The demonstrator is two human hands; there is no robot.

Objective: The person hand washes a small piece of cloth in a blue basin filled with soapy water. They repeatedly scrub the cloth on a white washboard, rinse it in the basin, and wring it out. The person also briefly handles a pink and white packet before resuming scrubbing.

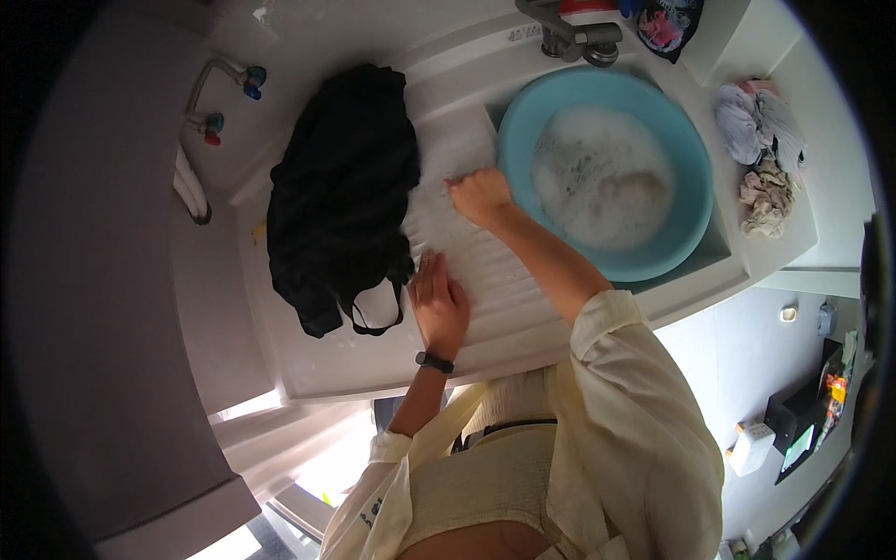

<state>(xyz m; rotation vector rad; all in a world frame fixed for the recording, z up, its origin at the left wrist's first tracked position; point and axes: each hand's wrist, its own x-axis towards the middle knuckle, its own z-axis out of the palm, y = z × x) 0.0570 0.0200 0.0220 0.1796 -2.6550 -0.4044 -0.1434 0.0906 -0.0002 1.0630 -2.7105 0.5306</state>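
Note:
My right hand (481,199) is curled into a fist over the ribbed washboard (504,287) built into the white sink counter, close to the basin's rim. Whether it grips a pale cloth or only suds lie around it, I cannot tell. My left hand (441,302) rests nearly flat on the board with its fingers stretched out. Its fingertips are beside a black garment (343,189) bunched on the counter, with a strap loop at its near end. To the right, a light-blue plastic basin (689,168) holds foamy water; a brownish shape shows dimly through the suds.
A grey faucet (577,35) stands behind the basin. Crumpled pale clothes (766,161) lie on the right ledge. A dark patterned bag (661,28) sits at the back right. Two wall valves (253,80) with a hose are at the left. The counter's front edge (392,393) touches my body.

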